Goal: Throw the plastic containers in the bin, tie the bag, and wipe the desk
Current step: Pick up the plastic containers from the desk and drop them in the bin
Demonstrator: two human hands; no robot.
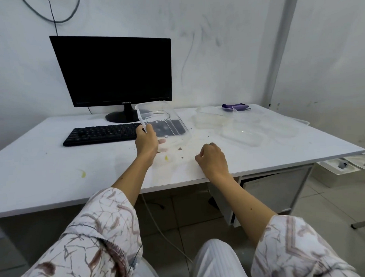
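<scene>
My left hand (147,142) grips the near left edge of a clear plastic container (168,120), tilted up off the white desk (54,163) in front of the monitor. My right hand (212,160) rests near the desk's front edge with fingers curled and nothing in it. More clear containers lie to the right: one (213,116) at the back and a larger one (258,131) beside it. A purple cloth (236,106) lies at the back right. Yellow and brown stains and crumbs (166,158) spot the desk between my hands. No bin or bag is in view.
A black monitor (115,72) stands at the back of the desk with a black keyboard (100,134) in front of it. A drawer unit (278,189) sits under the desk's right side. White trays (344,167) lie on the tiled floor to the right.
</scene>
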